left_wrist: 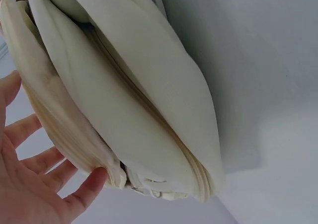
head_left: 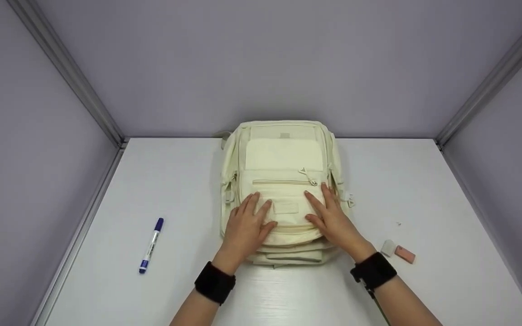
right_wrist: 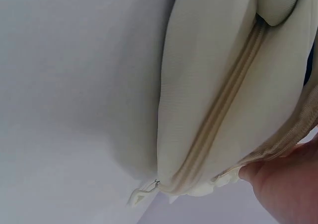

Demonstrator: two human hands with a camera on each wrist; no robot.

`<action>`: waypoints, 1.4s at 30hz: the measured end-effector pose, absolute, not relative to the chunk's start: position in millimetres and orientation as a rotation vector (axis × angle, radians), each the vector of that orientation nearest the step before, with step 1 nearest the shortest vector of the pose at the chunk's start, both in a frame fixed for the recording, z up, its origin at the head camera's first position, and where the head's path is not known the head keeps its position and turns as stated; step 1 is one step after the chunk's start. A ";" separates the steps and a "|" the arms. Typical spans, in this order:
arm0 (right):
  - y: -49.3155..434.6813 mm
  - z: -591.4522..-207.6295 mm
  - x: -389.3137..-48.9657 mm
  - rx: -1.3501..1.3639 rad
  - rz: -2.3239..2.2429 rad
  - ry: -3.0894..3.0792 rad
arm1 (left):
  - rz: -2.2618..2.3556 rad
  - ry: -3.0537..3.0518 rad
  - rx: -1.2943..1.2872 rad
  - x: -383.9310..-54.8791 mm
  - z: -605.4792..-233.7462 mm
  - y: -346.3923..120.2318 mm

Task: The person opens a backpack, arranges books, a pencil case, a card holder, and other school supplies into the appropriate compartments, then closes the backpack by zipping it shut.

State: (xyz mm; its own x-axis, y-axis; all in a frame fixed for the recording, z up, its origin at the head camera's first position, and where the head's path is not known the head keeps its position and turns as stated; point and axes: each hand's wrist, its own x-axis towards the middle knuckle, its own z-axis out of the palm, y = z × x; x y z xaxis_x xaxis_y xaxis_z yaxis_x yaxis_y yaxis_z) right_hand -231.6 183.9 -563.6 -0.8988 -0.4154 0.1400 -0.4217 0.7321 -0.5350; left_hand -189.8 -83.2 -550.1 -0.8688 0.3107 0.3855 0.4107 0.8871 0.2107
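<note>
A cream backpack [head_left: 283, 154] lies on the white table, its front pocket facing up. My left hand [head_left: 246, 228] rests on the lower left of the front pocket with its fingers spread. On the lower right, my right hand [head_left: 337, 224] touches the same pocket, fingers also spread. A zipper pull [head_left: 313, 182] hangs from the pocket's upper zipper, between and above the hands. In the left wrist view, the fingers lie along the edge of the backpack [left_wrist: 119, 85]. The right wrist view shows the thumb against the zippered edge of the backpack [right_wrist: 208, 75]; the other fingers are hidden.
A blue and white marker [head_left: 152, 246] lies on the table [head_left: 188, 181] at the left. Right of the backpack are a pink eraser [head_left: 405, 254], a whitish block [head_left: 388, 247] and a tiny scrap [head_left: 398, 223]. Grey panels [head_left: 283, 59] enclose the back and sides.
</note>
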 end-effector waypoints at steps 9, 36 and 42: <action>185.1 -560.4 -230.1 0.716 0.945 -2.941 | -0.553 -2.605 -0.252 -226.3 -547.4 -115.1; 181.4 -558.4 -229.7 0.920 0.737 -2.779 | -0.611 -2.653 -0.045 -272.4 -551.8 -130.3; 181.4 -555.6 -230.8 0.983 0.627 -2.741 | -0.591 -2.623 -0.077 -271.5 -551.9 -128.3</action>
State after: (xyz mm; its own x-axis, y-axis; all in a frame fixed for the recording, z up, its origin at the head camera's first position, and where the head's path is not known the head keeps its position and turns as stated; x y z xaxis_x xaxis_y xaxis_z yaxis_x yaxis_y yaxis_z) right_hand -230.8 181.4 -555.6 -0.7703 -0.5695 0.2868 -0.6375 0.6955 -0.3314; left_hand -271.5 -128.3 -551.9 -0.8981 -0.0428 0.4378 0.1490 0.9069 0.3942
